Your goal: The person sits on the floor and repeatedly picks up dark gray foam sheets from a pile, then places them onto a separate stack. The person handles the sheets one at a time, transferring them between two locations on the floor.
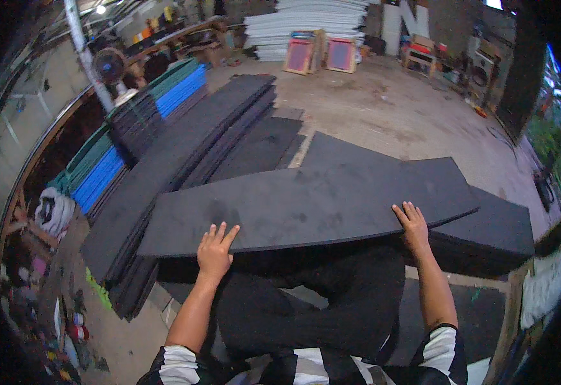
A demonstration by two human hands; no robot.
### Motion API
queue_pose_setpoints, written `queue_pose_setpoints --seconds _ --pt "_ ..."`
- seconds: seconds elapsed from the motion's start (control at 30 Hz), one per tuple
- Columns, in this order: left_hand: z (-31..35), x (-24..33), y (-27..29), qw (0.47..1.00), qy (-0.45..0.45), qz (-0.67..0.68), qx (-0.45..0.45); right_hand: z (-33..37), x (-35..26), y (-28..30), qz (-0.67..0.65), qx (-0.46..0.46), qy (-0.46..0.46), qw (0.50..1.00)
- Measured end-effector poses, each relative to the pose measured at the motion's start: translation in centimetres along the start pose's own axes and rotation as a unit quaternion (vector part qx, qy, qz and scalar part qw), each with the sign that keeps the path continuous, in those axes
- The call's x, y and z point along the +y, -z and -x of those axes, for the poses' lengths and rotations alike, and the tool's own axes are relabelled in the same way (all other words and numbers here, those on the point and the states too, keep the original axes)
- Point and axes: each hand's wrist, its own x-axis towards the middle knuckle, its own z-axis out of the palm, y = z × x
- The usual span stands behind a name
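A long dark grey, foam-like sheet [306, 208] lies crosswise in front of me, over my thighs, its right part resting on or just above more dark sheets. My left hand [216, 252] lies on its near edge towards the left, fingers spread on the top face. Near the right end, my right hand [414, 228] rests on the same edge, fingers stretched flat over the top; its thumb reaches inward. Whatever supports the sheet's middle is hidden beneath it. At the right, a stack of similar dark sheets [502, 228] shows under its end.
A long stack of dark sheets [158, 170] runs along my left. Beyond it stand blue panels [101, 179] and a fan [109, 64]. White sheets [306, 25] are piled at the back, with red framed panels [341, 54] before them. Concrete floor [383, 109] stretches between.
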Motion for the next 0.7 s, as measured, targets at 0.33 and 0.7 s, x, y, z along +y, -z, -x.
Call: queue_pose_setpoints --seconds 0.33,0.7 --pt "11.8 -4.1 2.7 0.981 0.19 -0.028 0.017 -14.5 -10.9 -5.8 -0.067 0.028 0.159 0.985" --pt "19.6 -6.7 2.9 0.932 0.358 -0.064 0.001 -25.4 -25.6 -10.0 -0.105 0.016 0.306 0.946"
